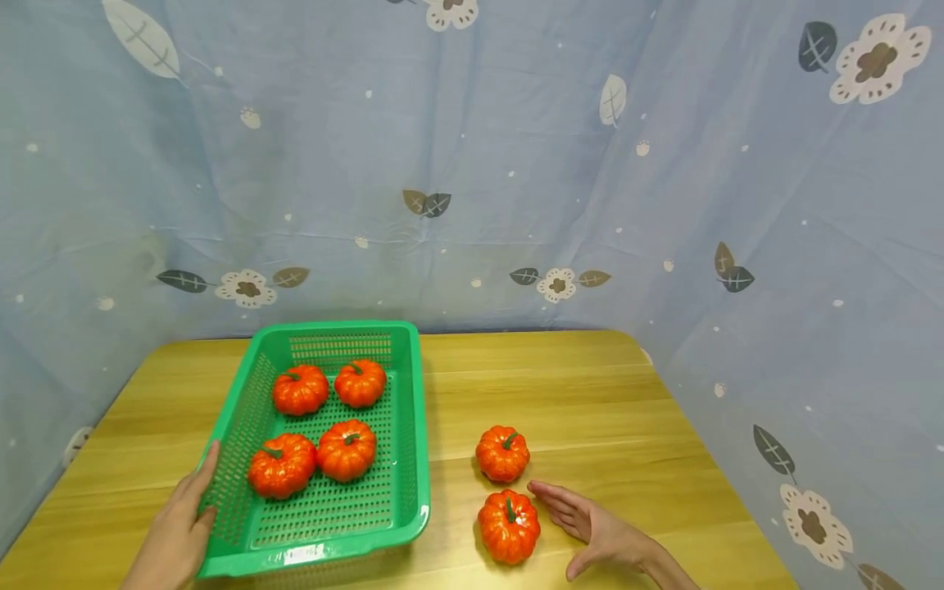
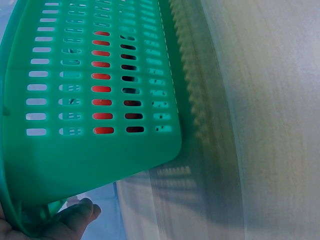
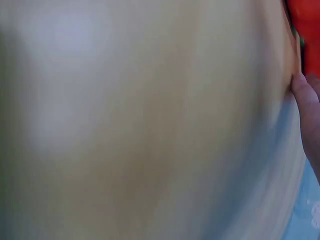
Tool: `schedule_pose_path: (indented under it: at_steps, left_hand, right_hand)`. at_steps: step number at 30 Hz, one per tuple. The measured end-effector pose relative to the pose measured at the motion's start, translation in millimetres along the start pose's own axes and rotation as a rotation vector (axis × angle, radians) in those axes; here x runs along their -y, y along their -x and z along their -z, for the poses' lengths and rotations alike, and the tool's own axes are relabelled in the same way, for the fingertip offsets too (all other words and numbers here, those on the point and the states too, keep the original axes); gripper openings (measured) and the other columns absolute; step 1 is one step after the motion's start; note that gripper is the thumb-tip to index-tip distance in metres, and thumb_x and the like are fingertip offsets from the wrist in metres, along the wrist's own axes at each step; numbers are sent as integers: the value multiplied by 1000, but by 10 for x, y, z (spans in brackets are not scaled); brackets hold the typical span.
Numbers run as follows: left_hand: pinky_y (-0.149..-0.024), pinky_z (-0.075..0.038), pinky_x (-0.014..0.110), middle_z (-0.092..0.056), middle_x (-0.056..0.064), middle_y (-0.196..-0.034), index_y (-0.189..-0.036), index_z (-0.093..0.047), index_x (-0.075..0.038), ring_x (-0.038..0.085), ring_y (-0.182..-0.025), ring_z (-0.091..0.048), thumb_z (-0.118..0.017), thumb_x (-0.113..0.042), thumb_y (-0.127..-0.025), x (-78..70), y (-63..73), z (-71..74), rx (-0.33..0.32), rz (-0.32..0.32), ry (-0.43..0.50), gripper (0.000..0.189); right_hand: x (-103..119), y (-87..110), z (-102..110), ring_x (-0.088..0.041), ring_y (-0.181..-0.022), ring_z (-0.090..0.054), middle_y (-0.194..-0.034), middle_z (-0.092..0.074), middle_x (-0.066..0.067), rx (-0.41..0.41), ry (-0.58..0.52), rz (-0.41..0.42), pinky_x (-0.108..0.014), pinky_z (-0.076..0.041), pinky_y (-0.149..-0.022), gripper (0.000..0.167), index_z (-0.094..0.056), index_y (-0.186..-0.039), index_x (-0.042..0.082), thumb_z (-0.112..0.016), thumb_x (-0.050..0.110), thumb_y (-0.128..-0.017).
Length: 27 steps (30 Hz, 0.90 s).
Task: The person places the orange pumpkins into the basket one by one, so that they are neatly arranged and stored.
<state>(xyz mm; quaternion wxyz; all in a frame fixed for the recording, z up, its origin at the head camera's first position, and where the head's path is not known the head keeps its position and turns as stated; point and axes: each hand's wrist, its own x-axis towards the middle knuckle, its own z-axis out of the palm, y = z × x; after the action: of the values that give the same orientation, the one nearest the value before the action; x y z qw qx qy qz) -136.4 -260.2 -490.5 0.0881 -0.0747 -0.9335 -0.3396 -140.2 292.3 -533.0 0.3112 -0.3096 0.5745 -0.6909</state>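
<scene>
A green plastic basket with slotted sides stands on the left of the table, holding several small orange pumpkins. My left hand grips its left rim near the front corner; in the left wrist view fingers show at the rim beside the slotted wall. Two more pumpkins lie right of the basket, a farther one and a nearer one. Just right of the nearer pumpkin, my right hand is held with thumb and fingers spread apart, nothing between them.
The wooden table extends to the right past the loose pumpkins. A blue curtain with flowers and leaves hangs along its back edge and both sides.
</scene>
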Motion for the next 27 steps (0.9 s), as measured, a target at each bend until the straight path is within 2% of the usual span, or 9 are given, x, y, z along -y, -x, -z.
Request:
schedule_pose_path:
  at_steps: [4,7,11,16,22,27]
  left_hand:
    - [-87,-29,76,-25,44,-136,-154,5,-12,66,-115,-29,-43,13,-89,10,-25,31,64,42,-8,84]
    - [-86,-30,76,-24,44,-136,-153,7,-13,66,-116,-28,-42,12,-90,19,-31,37,79,53,-12,84]
    - [-86,-28,77,-25,44,-135,-154,3,-12,67,-115,-29,-42,13,-89,28,-12,26,39,29,5,83]
    - [-87,-27,77,-24,44,-136,-154,3,-13,67,-115,-28,-42,13,-89,26,-9,20,33,26,11,83]
    - [-86,-27,77,-27,44,-135,-154,-1,-11,68,-113,-30,-44,14,-87,32,9,1,0,2,8,83]
    - [-86,-28,77,-29,43,-133,-154,-2,-9,67,-111,-33,-45,14,-87,19,17,-11,-27,-21,-5,83]
  right_hand:
    - [-71,-81,-109,-16,-145,-15,-157,0,-25,-40,73,-5,-28,-17,-116,98,-6,-151,-6,-74,4,-81]
    - [-107,-151,-177,-11,-144,-18,-158,-3,-23,-58,115,-4,-24,-20,-115,99,-9,-152,-2,-76,7,-79]
    - [-145,-250,-240,-8,-143,-19,-158,-5,-22,-90,191,-4,-20,-22,-113,103,-11,-153,3,-79,12,-77]
    - [-191,-353,-272,-5,-140,-25,-156,-10,-26,-139,269,-6,-18,-26,-110,106,-14,-153,3,-82,12,-72]
    - [-226,-445,-258,-4,-135,-35,-153,-21,-26,-183,259,-61,-19,-31,-108,103,-20,-151,2,-83,5,-70]
    - [-227,-517,-259,-8,-132,-40,-151,-29,-24,-181,307,-81,-22,-35,-106,105,-22,-151,4,-86,12,-68]
